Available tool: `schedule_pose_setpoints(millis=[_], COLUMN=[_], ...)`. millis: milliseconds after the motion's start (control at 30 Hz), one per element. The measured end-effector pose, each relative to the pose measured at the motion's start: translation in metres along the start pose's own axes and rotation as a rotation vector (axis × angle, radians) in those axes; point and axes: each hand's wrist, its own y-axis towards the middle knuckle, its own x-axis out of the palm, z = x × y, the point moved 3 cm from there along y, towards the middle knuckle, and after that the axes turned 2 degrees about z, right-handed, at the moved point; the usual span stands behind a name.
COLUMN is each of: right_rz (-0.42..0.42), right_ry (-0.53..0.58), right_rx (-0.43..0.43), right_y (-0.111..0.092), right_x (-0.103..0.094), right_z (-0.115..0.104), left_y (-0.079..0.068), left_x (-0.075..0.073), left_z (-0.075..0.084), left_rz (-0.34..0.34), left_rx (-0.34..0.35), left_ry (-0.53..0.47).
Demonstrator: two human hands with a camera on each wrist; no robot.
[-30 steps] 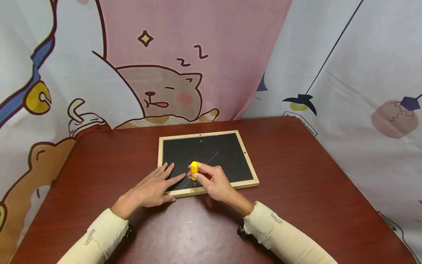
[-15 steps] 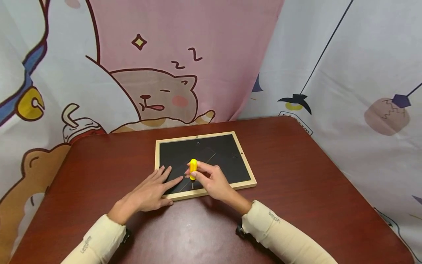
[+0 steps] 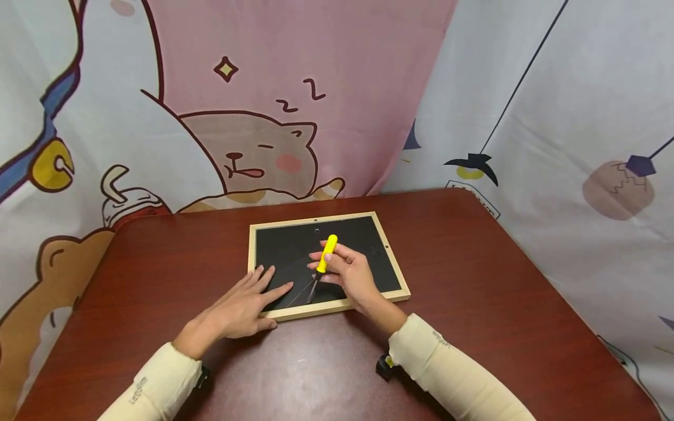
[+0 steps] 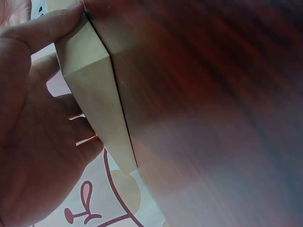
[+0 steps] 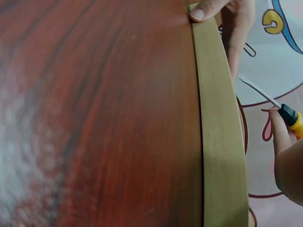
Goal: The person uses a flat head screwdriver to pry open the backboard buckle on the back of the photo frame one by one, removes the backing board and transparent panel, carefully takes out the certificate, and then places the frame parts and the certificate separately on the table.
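A light wooden frame [image 3: 397,294] with a black panel [image 3: 281,245] lies flat on the table. My left hand [image 3: 237,307] rests over its near left corner, fingers spread on the panel and thumb at the near edge. In the left wrist view that thumb [image 4: 61,23] presses against the frame's wooden side [image 4: 97,90]. My right hand [image 3: 353,275] holds a screwdriver [image 3: 329,251] by its yellow handle, pinched between thumb and fingers. The shaft slants down toward the frame's near rail. The right wrist view shows the flat-bladed metal shaft [image 5: 259,91] pointing toward my left hand.
The reddish-brown table [image 3: 474,327] extends around the frame on all sides. A cartoon-printed curtain [image 3: 363,105] hangs behind the table and along its sides. A small black object with a yellow part [image 3: 387,365] shows beside the right sleeve.
The screwdriver has gone from nearly upright to leaning, its handle swung up and to the right with my right hand. My left hand stays on the frame's corner.
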Motion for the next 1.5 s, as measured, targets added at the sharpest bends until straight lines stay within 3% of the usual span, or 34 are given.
schedule_pose_setpoints(millis=[167, 333, 600, 933, 1033, 1100, 1133, 1200, 1300, 1367, 1433, 1500], right_rz=[0.096, 0.196, 0.362, 0.559, 0.611, 0.663, 0.689, 0.729, 0.746, 0.661, 0.490, 0.312], right_ry=[0.205, 0.373, 0.566, 0.828, 0.811, 0.662, 0.522, 0.063, -0.765, -1.196, -1.442, -1.608], right_rx=[0.102, 0.129, 0.068, 0.010, -0.013, -0.061, -0.102, -0.197, -0.355, -0.490, -0.581, -0.605], right_y=[0.000, 0.001, -0.005, -0.032, -0.039, -0.041, -0.041, -0.039, -0.036, -0.033, -0.031, -0.029], right_x=[-0.019, -0.048, -0.106, -0.185, -0.199, -0.206, -0.209, -0.215, -0.217, -0.215, -0.213, -0.214], right_z=[-0.003, -0.017, -0.048, -0.076, -0.081, -0.082, -0.083, -0.083, -0.082, -0.079, -0.074, -0.068], left_y=[0.000, -0.001, -0.003, -0.002, -0.002, -0.003, -0.003, -0.003, -0.003, -0.003, -0.002, -0.002], left_x=[0.000, 0.001, 0.002, 0.001, 0.001, 0.001, 0.001, 0.001, 0.001, 0.001, 0.001, 0.001], left_z=[0.001, 0.000, 0.000, 0.000, 0.000, 0.001, 0.001, 0.001, 0.001, 0.001, 0.001, 0.001], left_rz=[0.014, 0.011, 0.007, 0.014, 0.014, 0.013, 0.014, 0.017, 0.021, 0.022, 0.023, 0.024], left_rx=[0.018, 0.021, 0.011, 0.014, 0.013, 0.013, 0.014, 0.013, 0.013, 0.012, 0.014, 0.015], left_ry=[0.011, 0.007, -0.003, 0.014, 0.015, 0.010, 0.010, 0.009, 0.012, 0.012, 0.012, 0.010])
